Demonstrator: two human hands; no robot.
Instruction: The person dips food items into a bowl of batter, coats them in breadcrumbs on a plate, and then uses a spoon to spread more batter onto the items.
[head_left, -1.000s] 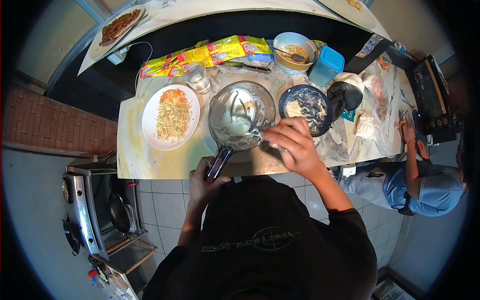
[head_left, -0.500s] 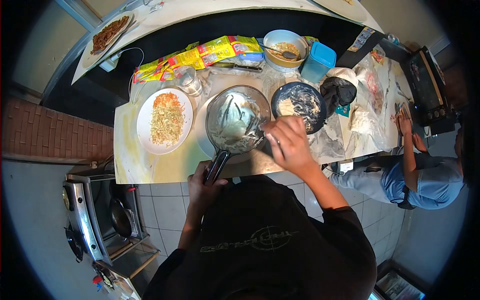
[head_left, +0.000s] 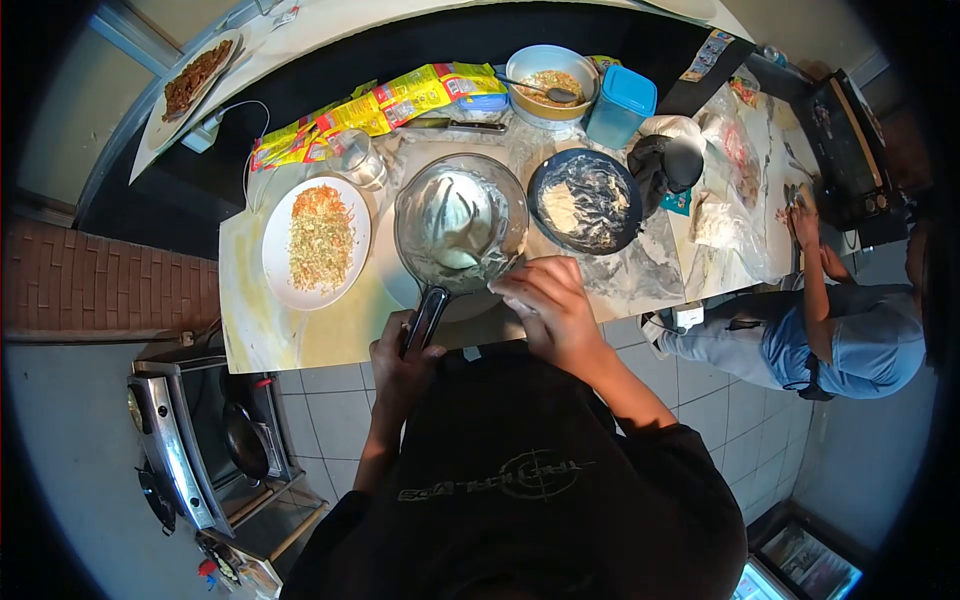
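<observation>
My left hand (head_left: 402,360) is wrapped round the black handle of a round pan (head_left: 462,222), whose inside is smeared with pale batter. At the pan's lower right rim is my right hand (head_left: 548,305), its fingers bent and pressed together; whether they hold anything is too small to tell. A dark plate (head_left: 625,235) with white flour and a pale lump lies to the right of the pan. To the left, a white plate (head_left: 275,255) bears chopped orange and pale green food. Part of another pale plate shows beneath the pan.
Behind are yellow packets (head_left: 400,100), a knife (head_left: 470,126), a clear cup (head_left: 357,160), a bowl (head_left: 553,110) with a spoon and a blue container (head_left: 621,108). Plastic bags (head_left: 728,230) lie rightward. A co-worker (head_left: 850,325) stands at the far right near an oven (head_left: 850,150).
My right hand has moved down and left, closer to my body, along the pan's rim. The view has shifted slightly, and the pan is still in my left hand.
</observation>
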